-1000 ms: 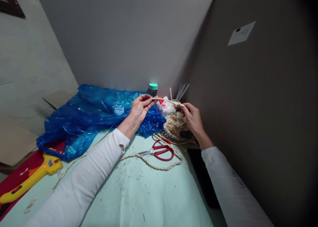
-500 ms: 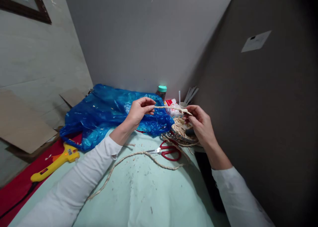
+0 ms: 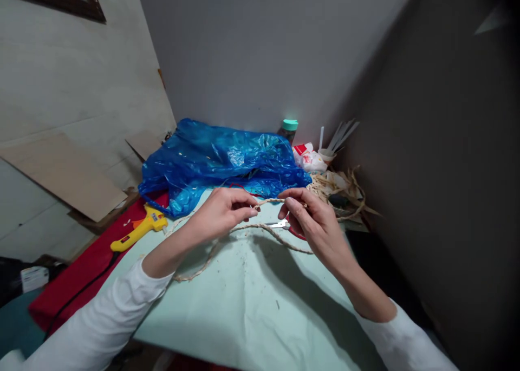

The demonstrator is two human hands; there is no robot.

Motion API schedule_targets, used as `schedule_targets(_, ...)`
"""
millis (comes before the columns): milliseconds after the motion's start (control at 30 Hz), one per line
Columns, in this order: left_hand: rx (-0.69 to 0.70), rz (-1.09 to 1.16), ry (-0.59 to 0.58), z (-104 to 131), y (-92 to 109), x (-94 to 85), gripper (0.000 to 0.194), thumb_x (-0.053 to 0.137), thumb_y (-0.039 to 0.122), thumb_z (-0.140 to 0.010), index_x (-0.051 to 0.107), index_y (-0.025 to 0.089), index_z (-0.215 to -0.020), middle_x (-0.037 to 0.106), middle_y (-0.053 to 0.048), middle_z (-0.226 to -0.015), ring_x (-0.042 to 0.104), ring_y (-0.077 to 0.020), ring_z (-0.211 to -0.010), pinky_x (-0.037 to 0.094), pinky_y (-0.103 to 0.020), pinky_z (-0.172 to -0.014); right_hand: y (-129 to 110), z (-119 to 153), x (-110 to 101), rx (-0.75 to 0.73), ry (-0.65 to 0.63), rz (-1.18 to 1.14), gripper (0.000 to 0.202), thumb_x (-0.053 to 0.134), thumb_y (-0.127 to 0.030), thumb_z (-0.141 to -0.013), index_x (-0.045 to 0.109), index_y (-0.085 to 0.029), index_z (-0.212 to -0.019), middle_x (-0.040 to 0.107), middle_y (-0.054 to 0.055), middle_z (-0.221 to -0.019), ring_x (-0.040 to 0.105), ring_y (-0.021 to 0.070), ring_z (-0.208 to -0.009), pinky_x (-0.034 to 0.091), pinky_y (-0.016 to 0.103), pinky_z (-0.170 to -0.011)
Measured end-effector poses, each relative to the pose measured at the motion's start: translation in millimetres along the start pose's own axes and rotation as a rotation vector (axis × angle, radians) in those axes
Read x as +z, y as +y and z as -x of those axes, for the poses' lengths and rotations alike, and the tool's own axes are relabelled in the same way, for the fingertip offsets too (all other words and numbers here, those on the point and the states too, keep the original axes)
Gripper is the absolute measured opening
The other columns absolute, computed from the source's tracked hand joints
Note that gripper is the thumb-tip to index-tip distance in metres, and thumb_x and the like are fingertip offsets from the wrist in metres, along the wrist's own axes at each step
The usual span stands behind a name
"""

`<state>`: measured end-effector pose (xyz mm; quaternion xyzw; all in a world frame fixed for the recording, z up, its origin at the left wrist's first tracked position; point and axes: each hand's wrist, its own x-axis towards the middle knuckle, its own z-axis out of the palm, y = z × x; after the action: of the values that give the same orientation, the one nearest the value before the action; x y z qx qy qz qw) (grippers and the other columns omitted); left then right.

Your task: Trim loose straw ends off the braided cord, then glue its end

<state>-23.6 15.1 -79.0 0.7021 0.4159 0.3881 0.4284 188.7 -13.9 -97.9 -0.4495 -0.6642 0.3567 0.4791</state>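
Between my two hands runs a short stretch of twisted straw-coloured cord. My left hand pinches it at one side with thumb and fingers. The other side is gripped by my right hand, its fingers bent around the cord. A longer piece of braided cord curves over the pale green cloth just below and behind the hands. Scissors lie beyond them, with the red handles mostly hidden by my right hand.
Pale green cloth covers the table. Behind are a blue plastic bag, a green-lidded jar, a cup of white sticks and a heap of straw strips. A yellow glue gun lies left on red cloth.
Both hands have come lower and closer together, shortening the cord stretch between them. The view has shifted, so the table things appear farther right. My right hand now covers most of the scissors' handles.
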Motion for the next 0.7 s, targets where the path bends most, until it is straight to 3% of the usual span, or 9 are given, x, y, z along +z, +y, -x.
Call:
schedule_targets(200,-0.134,0.123,-0.147,17.4,-11.9,1.6,0.009,0.072,0.025,-0.076,0.077,0.018,-0.077,0.069,-0.002,-0.066,0.058,-0.0125,-0.058,0.043,-0.022,-0.055,11.4,10.0,15.7,0.028,0.034,-0.088,0.022,0.049,-0.04,-0.099,0.061,-0.022,-0.095,0.066,-0.002,-0.076,0.045,0.0081,-0.048,0.035,0.023,-0.045)
schedule_targets(333,-0.293,0.439,-0.226,23.9,-19.5,7.0,0.012,0.075,0.027,-0.076,0.074,0.016,-0.073,0.066,-0.002,-0.064,0.053,-0.008,-0.049,0.04,-0.019,-0.047,15.2,14.3,27.1,0.077,0.001,-0.162,0.023,0.047,-0.043,-0.098,0.059,-0.023,-0.095,0.064,-0.003,-0.07,0.044,0.0083,-0.044,0.033,0.022,-0.041)
schedule_targets(467,-0.331,0.655,-0.159,27.0,-23.4,11.1,0.008,0.074,0.023,-0.079,0.074,0.015,-0.076,0.067,-0.003,-0.068,0.059,-0.0089,-0.051,0.048,-0.019,-0.05,19.1,21.0,37.7,0.092,-0.022,-0.18,0.02,0.048,-0.041,-0.098,0.058,-0.024,-0.096,0.065,-0.003,-0.069,0.044,0.0086,-0.043,0.034,0.023,-0.04)
schedule_targets(700,-0.3,0.663,-0.096,28.7,-22.2,17.4,0.005,0.073,0.014,-0.079,0.076,0.017,-0.076,0.074,-0.004,-0.075,0.068,-0.0131,-0.057,0.058,-0.024,-0.059,20.6,37.5,40.3,0.041,-0.008,-0.129,0.018,0.05,-0.036,-0.099,0.064,-0.032,-0.11,0.069,0.0,-0.081,0.052,0.0116,-0.053,0.035,0.026,-0.042)
